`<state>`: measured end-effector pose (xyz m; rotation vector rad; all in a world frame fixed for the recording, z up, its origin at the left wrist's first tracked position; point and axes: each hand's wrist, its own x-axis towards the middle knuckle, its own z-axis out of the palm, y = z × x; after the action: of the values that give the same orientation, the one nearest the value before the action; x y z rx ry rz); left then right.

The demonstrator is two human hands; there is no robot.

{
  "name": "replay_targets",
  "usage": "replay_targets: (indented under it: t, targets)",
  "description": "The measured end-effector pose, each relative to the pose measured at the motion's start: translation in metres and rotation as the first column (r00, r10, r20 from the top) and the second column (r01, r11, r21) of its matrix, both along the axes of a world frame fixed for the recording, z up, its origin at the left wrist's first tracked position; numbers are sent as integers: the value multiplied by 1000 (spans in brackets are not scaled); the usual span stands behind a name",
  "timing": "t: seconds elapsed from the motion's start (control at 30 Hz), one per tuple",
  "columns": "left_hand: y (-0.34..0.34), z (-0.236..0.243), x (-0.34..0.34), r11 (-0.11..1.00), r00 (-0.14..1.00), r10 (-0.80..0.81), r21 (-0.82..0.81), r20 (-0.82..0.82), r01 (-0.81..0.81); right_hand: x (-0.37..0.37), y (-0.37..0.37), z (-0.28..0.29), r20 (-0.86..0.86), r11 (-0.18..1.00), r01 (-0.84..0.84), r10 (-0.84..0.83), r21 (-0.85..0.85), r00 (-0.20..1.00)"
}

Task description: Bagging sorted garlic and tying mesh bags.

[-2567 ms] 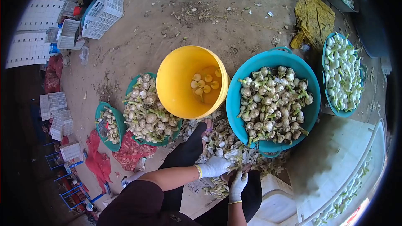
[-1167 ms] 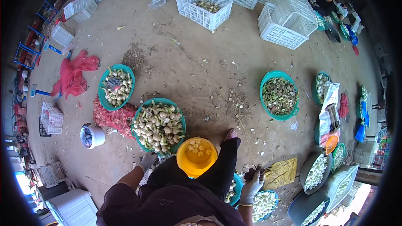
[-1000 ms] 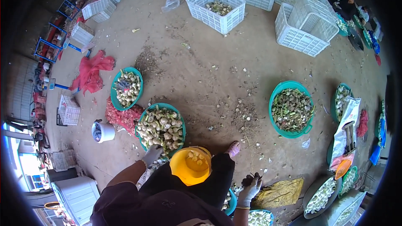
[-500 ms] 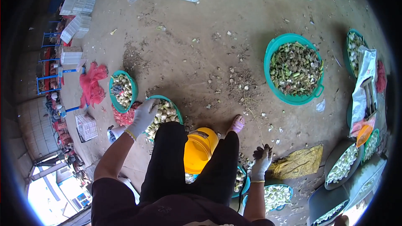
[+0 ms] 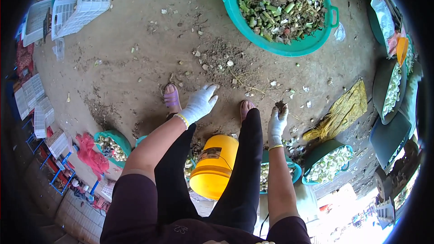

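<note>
My left hand (image 5: 201, 103), in a pale work glove, reaches above the dirt floor between my two feet. Its fingers are stretched out, and nothing shows in them. On the right, my gloved right hand (image 5: 277, 124) pinches a dark, ragged clump (image 5: 281, 105) that looks like roots or dirt. Between my knees stands a yellow bucket (image 5: 227, 144). Beside my right forearm is a teal basin (image 5: 296, 173) of pale bulbs, partly hidden by my leg and arm. Another basin of bulbs by my left leg is mostly covered.
A large teal tub (image 5: 289, 53) of stalks and trimmings stands ahead. White crates (image 5: 95, 0) are at far left, with red netting (image 5: 90, 153) and a teal basin (image 5: 122, 136) of bulbs nearer. A yellow sack (image 5: 341, 115) and a tub (image 5: 312, 178) of whitish pieces lie right.
My left hand has left the basin of bulbs and moved right, over the floor between my feet. My right hand still holds the dark clump. The view has turned to the right.
</note>
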<state>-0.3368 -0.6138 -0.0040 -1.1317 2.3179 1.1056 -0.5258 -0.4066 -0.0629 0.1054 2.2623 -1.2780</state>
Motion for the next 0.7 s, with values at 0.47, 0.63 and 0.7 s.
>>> replay_targets:
  t: [0.47, 0.63, 0.7]
  targets:
    - [0, -180, 92, 993, 979, 112, -42, 171, -106, 14, -20, -177, 50, 371, -600, 822, 709, 567]
    - [-48, -213, 51, 883, 974, 207, -409, -95, -228, -68, 82, -159, -423, 786, 296, -48, 543, 905]
    - [-77, -217, 25, 886, 969, 246, -408, 10, -220, -75, 96, -122, -420, 646, 432, -184, 630, 888]
